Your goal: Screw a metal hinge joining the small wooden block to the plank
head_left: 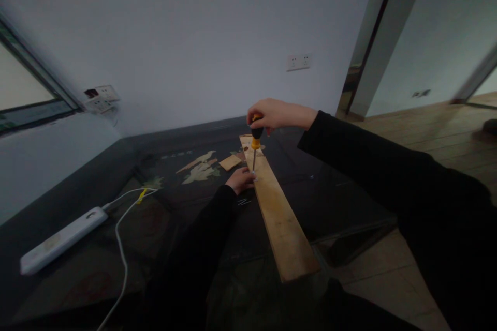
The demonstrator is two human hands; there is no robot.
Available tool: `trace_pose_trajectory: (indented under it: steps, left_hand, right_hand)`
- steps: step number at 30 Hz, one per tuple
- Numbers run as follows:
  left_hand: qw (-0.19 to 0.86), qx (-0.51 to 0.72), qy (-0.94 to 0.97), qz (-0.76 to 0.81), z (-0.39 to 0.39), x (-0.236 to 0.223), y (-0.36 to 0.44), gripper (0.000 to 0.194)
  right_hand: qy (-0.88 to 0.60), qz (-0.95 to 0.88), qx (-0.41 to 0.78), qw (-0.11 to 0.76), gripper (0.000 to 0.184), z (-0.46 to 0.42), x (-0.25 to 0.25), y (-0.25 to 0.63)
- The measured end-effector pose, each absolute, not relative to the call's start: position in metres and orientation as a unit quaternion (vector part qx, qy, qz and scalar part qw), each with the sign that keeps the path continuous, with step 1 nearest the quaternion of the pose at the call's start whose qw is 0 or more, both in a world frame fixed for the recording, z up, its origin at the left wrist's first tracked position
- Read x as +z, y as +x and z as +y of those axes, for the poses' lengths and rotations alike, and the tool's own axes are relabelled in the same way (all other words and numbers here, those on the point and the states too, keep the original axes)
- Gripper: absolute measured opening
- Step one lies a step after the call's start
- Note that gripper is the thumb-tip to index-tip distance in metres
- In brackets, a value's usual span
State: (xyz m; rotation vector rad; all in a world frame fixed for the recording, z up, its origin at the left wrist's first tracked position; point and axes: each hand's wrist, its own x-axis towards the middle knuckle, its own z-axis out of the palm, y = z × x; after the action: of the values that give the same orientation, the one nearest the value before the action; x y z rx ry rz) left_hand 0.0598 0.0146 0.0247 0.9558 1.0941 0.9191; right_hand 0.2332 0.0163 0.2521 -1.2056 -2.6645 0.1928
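Observation:
My right hand (267,115) is wrapped round the top of a black and yellow screwdriver (256,143), which stands nearly upright. The shaft points down to a small pale metal piece on a long wooden board (281,217). Beside that tip, my left hand (241,181) lies at the board's left edge with its fingers drawn together. What those fingers pinch is too small to make out. The board runs from the far side of the dark table (186,207) to beyond its near edge. A few thin, shiny pieces (244,201) lie just below my left hand.
Left of the board lies a small square wooden piece (230,162). A white power strip (64,240) with a white cable (121,248) occupies the table's left side. Behind the table rises a wall with a socket plate (298,62). Tiled floor (407,134) shows at right.

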Motion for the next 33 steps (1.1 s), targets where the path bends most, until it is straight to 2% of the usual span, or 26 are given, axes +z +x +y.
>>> trace_pose_trajectory:
  steps: [2,5,7,14,19,23,25,31,33]
  left_hand:
    - [0.654,0.406,0.421,0.48,0.015,0.024,0.059,0.037]
    - [0.655,0.408,0.421,0.476,0.016,0.023,0.058,0.038]
    - [0.656,0.408,0.421,0.476,0.016,0.022,0.058,0.039]
    - [0.65,0.407,0.42,0.485,0.015,0.025,0.058,0.038]
    - [0.649,0.409,0.399,0.503,0.015,0.028,0.06,0.041]
    - [0.653,0.409,0.395,0.5,0.015,0.03,0.062,0.04]
    - [0.655,0.408,0.399,0.495,0.015,0.03,0.062,0.038]
    - [0.663,0.404,0.409,0.479,0.015,0.027,0.059,0.041]
    - [0.663,0.408,0.407,0.478,0.016,0.026,0.059,0.041]
  right_hand:
    - [-0.441,-0.888,-0.036,0.124,0.034,0.015,0.246,0.229]
    - [-0.486,-0.854,-0.124,0.138,0.051,0.016,0.239,0.224]
    - [-0.484,-0.858,-0.114,0.129,0.054,0.018,0.24,0.225]
    - [-0.386,-0.92,0.058,0.026,0.035,0.019,0.261,0.239]
    - [-0.427,-0.902,-0.036,0.058,0.033,0.016,0.255,0.234]
    - [-0.488,-0.856,-0.121,0.124,0.052,0.019,0.243,0.227]
    - [-0.489,-0.855,-0.114,0.13,0.055,0.021,0.243,0.227]
    - [-0.4,-0.915,0.022,0.046,0.037,0.024,0.264,0.241]
    - [-0.4,-0.915,0.033,0.031,0.033,0.022,0.267,0.242]
